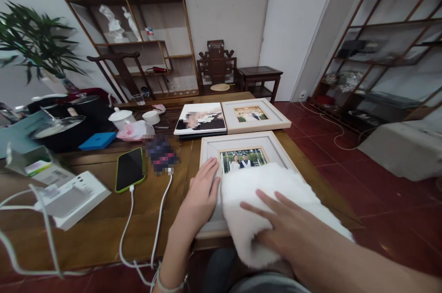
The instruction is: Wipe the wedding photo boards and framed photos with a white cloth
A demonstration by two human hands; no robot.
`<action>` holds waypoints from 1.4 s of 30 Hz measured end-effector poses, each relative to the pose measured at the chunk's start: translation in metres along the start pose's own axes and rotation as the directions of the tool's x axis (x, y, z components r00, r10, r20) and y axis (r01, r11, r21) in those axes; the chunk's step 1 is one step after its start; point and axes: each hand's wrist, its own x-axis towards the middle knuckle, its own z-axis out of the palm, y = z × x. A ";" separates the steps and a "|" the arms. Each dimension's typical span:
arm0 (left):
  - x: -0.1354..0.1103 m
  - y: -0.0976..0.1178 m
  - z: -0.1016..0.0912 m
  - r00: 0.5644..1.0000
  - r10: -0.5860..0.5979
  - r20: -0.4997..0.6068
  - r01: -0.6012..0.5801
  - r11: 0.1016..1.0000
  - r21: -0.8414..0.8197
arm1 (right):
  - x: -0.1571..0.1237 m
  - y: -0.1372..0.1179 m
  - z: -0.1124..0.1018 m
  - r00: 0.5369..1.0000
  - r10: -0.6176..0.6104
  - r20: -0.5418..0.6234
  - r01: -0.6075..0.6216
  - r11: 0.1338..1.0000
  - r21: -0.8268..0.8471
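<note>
A light wooden picture frame (290, 158) lies face up at the table's front, with a couple's photo (243, 158) inside its pale mat. My left hand (203, 189) rests along the frame's left side, fingers stretched out. A fluffy white cloth (293, 180) covers the frame's lower right part and hangs past its near edge. On top of the cloth, my right hand (276, 219) presses with fingers spread. Its thumb sinks into the pile, partly hidden. Behind are a second wooden frame (271, 120) with a photo and a flat photo panel (214, 120).
Left of the frame, a green-edged phone (130, 171) and a blurred-out item (162, 154) have white cables attached. Further left are a white box (83, 201), blue box (97, 140), dark pot (62, 132) and white lidded bowl (120, 117). The table's right edge borders red floor tiles (373, 182).
</note>
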 end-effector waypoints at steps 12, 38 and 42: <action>-0.004 0.007 -0.008 0.990 0.027 -0.140 -0.037 0.997 -0.065 | 0.088 0.065 -0.028 0.961 0.198 -0.193 -0.233 0.956 -0.178; -0.007 0.007 -0.009 0.997 0.026 -0.071 -0.027 1.000 -0.007 | -0.020 0.070 -0.035 0.960 0.266 -0.081 -0.274 0.957 -0.100; -0.005 0.006 -0.008 0.999 0.037 -0.021 -0.038 0.999 -0.028 | -0.011 0.110 -0.054 0.847 0.401 -0.348 -0.483 0.854 -0.192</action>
